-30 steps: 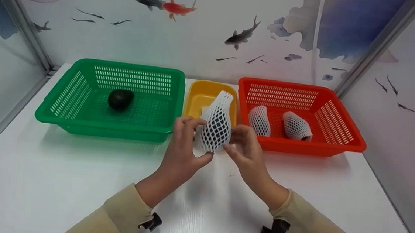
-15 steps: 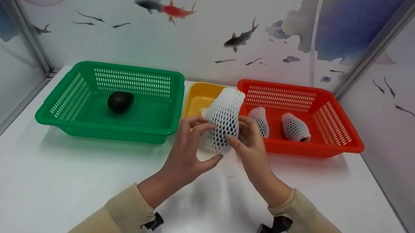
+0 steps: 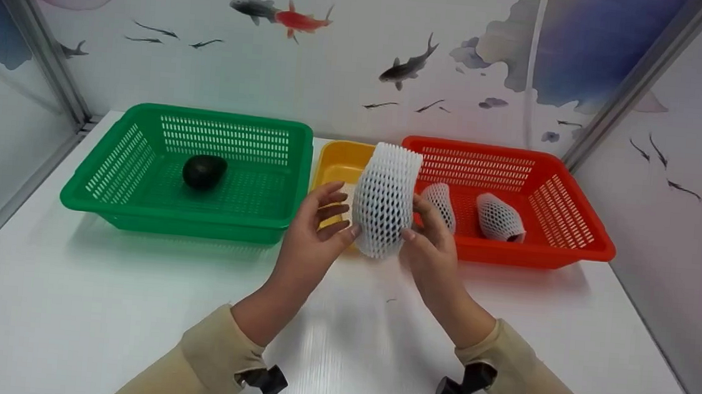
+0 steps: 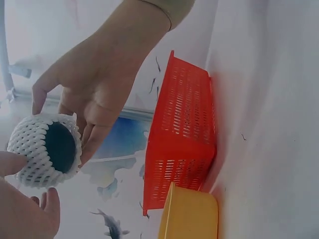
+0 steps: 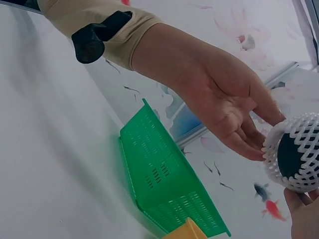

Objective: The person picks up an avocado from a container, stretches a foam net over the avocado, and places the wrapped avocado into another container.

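Observation:
In the head view, a dark avocado in a white foam net (image 3: pixel 385 203) is held up above the table, in front of the yellow tray (image 3: pixel 338 158). My right hand (image 3: pixel 431 247) grips it from the right with thumb and fingers. My left hand (image 3: pixel 316 238) is at its left side, thumb tip touching the net, the other fingers bent loosely and apart from it. Both wrist views show the fruit's dark end (image 4: pixel 61 147) bare at the net's open bottom. The net's upper part extends beyond the fruit.
A green basket (image 3: pixel 186 223) at left has a bare avocado (image 3: pixel 204 171) in it. The red basket (image 3: pixel 547 257) at right holds two white foam-net pieces, one netted item (image 3: pixel 499 218) with a dark end. Patterned panels stand behind and at both sides.
The netted avocado has shifted right and tipped more upright, its net spread wider at the top. My left fingers have come off its side, while my left thumb has moved up to the net.

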The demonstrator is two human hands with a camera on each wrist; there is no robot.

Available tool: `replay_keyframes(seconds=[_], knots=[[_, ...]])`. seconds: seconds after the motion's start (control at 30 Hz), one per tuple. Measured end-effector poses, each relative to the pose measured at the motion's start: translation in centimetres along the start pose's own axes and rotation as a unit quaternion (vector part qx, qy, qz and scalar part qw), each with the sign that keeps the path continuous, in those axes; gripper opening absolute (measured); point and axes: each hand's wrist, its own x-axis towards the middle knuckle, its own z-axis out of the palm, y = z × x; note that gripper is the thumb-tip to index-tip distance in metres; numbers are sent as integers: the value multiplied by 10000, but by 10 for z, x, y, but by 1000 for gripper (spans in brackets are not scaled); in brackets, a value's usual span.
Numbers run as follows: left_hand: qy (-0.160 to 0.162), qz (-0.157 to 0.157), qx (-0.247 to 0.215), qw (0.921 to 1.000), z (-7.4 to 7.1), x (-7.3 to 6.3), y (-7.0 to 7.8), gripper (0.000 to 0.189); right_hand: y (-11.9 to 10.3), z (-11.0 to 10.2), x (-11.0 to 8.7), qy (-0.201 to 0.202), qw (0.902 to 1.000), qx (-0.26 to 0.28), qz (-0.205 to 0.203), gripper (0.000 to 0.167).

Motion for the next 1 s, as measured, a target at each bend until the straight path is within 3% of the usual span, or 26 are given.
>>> replay_keyframes(seconds=[0.23,0.4,0.5,0.63,0.8,1.0], knots=[[-354,-702,-323,9964,4,2,-2,69,-3,-3,2,109,9993,-343,119,54],[-120,-872,-327,9956,12,6,-2,69,-4,-3,5,234,9989,-256,311,45],[7,-857,-146,9962,17,7,-3,71,-3,-4,5,110,9989,-353,291,51],[239,-728,134,9970,24,10,-7,69,-1,-7,5,-77,9974,-704,148,62],[455,-291,616,9966,37,12,-11,67,-1,-10,2,93,9956,-915,160,71],[62,424,1236,9914,53,10,-12,67,-4,-19,3,292,9960,-823,211,73]])
